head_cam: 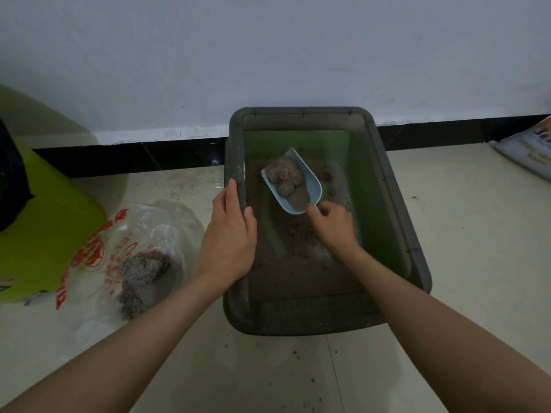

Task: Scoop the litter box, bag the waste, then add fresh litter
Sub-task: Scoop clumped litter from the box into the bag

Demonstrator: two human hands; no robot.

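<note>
The litter box [396,204] sits on the pale floor [447,293], its far end against the white wall [268,55]. It is a dark gray tub, green inside, with brown and gray litter [298,263] lying in the bottom.

The left hand [229,236] rests on the left rim of the box, its fingers curled over the edge and gripping it. The right hand [332,223] is inside the box, its fingers closed around the handle of a light blue scoop [311,189]. The scoop is lifted a bit above the litter, with its open end pointing toward the wall. A lumpy clump of waste [284,175] sits in the scoop with some loose litter.

Just left of the box a clear plastic bag [140,234] with red writing lies on the floor, with a pile of gray litter inside. Further left of the box stands a lime green bin [44,234]. Well to the right of the box, by the wall, a printed sack [527,150] lies on the floor.
</note>
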